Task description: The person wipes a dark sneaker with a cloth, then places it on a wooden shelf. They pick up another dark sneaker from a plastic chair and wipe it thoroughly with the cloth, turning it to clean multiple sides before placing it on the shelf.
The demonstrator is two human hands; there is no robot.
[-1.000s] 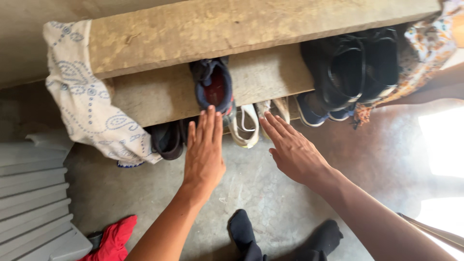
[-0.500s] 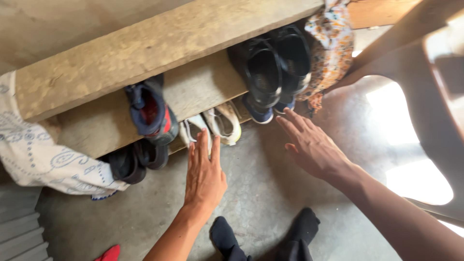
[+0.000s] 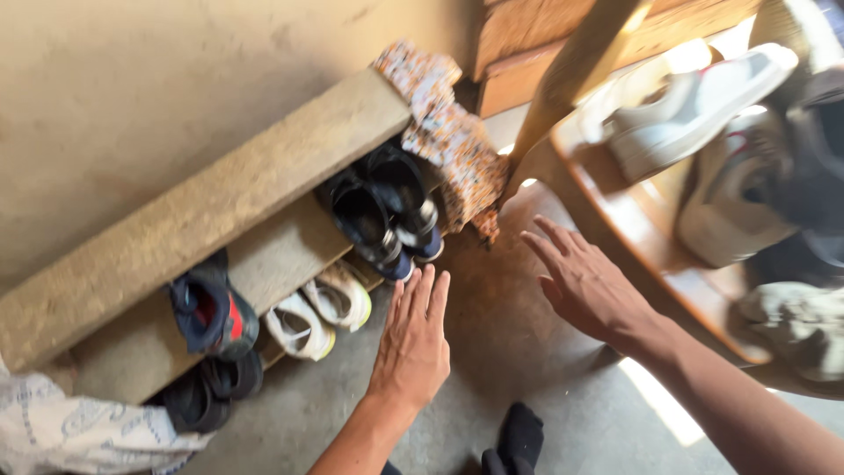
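Left hand [image 3: 411, 345] flat, fingers together and extended, empty, hovering above the concrete floor [image 3: 519, 352] just short of the pair of black sandals [image 3: 380, 209] on the lower wooden shelf [image 3: 264, 255]. Right hand [image 3: 587, 286] open with fingers spread, holding nothing, near the patterned cloth [image 3: 448, 132] draped at the shelf end. Along the shelf: white shoes [image 3: 318, 310], a navy-and-red shoe [image 3: 211, 312]. At right, a wooden stand [image 3: 615, 220] bearing white sneakers [image 3: 694, 101]
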